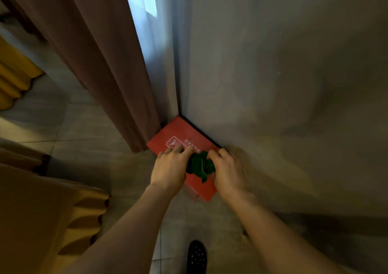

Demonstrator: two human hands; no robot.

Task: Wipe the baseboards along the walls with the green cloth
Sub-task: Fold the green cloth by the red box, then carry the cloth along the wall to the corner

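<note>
Because the red box point(178, 134) blocks the baseboard point(200, 131) at the corner, I judge left hand point(170, 168) braces its lid, grip loose, while right hand point(227, 172) grip bunches the green cloth point(200, 165) on top.

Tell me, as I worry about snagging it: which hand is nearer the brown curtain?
Left. The left hand sits on the red box just right of the curtain hem; the right hand grips the green cloth farther off, by the wall.

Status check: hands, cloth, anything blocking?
Left hand rests on red box. Right hand grips cloth atop the box. Box sits against baseboard at the corner, in the way.
</note>
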